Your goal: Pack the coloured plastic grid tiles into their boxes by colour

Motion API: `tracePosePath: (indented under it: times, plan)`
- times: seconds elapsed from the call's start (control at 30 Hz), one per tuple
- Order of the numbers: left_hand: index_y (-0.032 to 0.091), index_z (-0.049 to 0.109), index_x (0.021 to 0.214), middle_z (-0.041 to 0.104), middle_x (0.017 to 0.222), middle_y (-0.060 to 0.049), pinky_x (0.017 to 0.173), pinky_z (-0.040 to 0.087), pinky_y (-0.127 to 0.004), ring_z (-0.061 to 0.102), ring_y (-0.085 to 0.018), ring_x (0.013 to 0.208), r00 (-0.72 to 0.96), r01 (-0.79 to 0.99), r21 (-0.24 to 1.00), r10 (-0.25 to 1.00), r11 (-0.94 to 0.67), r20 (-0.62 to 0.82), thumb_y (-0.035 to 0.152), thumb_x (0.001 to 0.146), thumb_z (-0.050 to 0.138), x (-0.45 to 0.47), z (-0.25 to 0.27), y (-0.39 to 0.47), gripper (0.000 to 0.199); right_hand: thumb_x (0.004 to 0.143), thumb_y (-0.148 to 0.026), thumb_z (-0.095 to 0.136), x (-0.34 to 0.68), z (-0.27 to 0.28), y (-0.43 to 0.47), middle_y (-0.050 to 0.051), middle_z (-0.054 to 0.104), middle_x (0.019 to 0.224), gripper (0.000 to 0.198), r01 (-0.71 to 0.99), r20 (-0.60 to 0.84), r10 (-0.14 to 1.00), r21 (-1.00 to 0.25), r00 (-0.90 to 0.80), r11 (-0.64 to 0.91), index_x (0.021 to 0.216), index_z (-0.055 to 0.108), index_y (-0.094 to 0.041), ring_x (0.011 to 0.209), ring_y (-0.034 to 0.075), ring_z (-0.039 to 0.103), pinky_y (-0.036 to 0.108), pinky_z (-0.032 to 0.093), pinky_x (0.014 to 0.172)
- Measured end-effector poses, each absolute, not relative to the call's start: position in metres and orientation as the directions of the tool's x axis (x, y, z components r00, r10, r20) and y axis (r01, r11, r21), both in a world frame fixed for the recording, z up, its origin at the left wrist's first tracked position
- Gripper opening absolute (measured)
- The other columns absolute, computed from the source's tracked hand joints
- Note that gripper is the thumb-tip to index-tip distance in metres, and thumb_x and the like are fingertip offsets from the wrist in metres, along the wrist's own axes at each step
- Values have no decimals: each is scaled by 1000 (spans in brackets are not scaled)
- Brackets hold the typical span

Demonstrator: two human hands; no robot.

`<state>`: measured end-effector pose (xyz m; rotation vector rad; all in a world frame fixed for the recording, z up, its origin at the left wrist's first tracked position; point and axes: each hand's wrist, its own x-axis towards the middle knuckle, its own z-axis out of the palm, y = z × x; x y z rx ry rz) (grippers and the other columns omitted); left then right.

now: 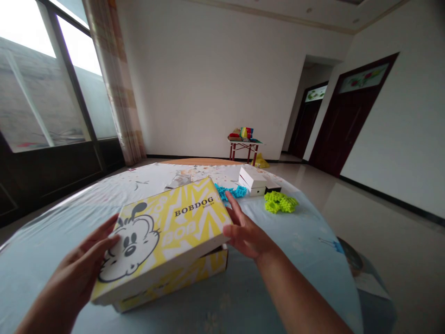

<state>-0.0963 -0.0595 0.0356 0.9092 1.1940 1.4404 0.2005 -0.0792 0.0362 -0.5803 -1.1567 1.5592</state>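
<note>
Here, the left hand (78, 263) and right hand (246, 233) grasp the lid (177, 227). Likely light, stiff cardboard, it's best held by its ends.

Looking in from my end, I've got the box lid (194, 222) between the hands: left hand (83, 264) at its left end, right hand (245, 232) at its right. The box base (205, 270) is underneath, on the table (313, 241). One clump (238, 191) lies just past the right hand, another clump (281, 202) farther right, and a small box (252, 178) behind them.
</note>
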Motion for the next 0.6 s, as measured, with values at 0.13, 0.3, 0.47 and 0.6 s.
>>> tracePosePath:
  times: [0.13,0.3,0.47,0.6]
  plan:
    - [22,49,126,75,66,1,35,52,-18,65,-17,44,-242,-206,976,962,74,-124,15,39,78,-90,43,-65,92,62,-20,74,204,30,-85,3,34,141,115,-471,205,892,-882,-402,-10,136,-10,-44,106,24,54,41,54,72]
    - [23,51,124,75,67,0,39,53,-18,67,-18,48,-192,-209,978,980,18,-59,20,39,83,-90,37,-65,91,67,-25,71,209,23,-89,4,49,127,98,-482,190,917,-876,-351,-3,139,5,-37,104,23,55,41,53,78]
    - [28,54,120,75,76,-1,49,57,-21,70,-22,62,-130,-207,975,985,85,-113,25,34,87,-102,28,-61,92,71,-31,68,214,19,-96,7,53,121,86,-440,142,925,-898,-352,-30,138,15,-30,100,22,58,35,53,75]
    - [31,52,122,75,82,0,52,59,-23,70,-23,68,-111,-123,987,987,100,-114,26,36,87,-107,27,-58,93,70,-29,69,220,12,-102,7,53,121,86,-366,79,922,-928,-379,-71,138,16,-29,99,22,58,33,53,74]
